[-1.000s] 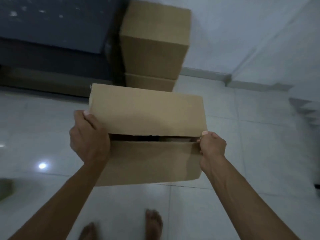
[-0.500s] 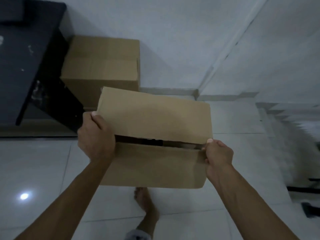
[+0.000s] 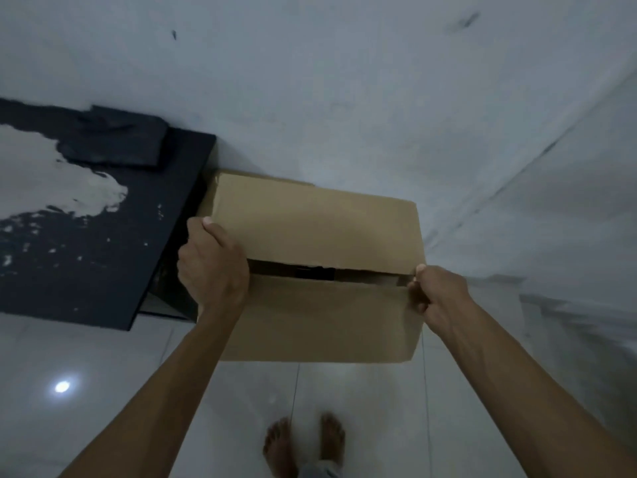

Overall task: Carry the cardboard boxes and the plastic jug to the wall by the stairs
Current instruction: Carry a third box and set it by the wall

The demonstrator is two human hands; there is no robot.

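I hold a brown cardboard box (image 3: pixel 317 229) in front of me, close to the white wall (image 3: pixel 344 81). Its top flaps are slightly apart, leaving a dark slit across the middle. My left hand (image 3: pixel 212 267) grips the box's left end and my right hand (image 3: pixel 436 298) grips its right end. The held box covers the stacked boxes by the wall; only a thin brown sliver of them (image 3: pixel 203 201) shows at its left edge. No plastic jug is in view.
A dark table (image 3: pixel 79 243) with white paint smears stands at the left against the wall, touching distance from the box. The stairs' edge (image 3: pixel 551 305) is at the right, blurred. Glossy white floor tiles (image 3: pixel 103 391) lie below, with my bare feet (image 3: pixel 305 443).
I have stepped closer to the wall. The held box now hides the stacked boxes, which were in full view before, and the dark table fills more of the left side.
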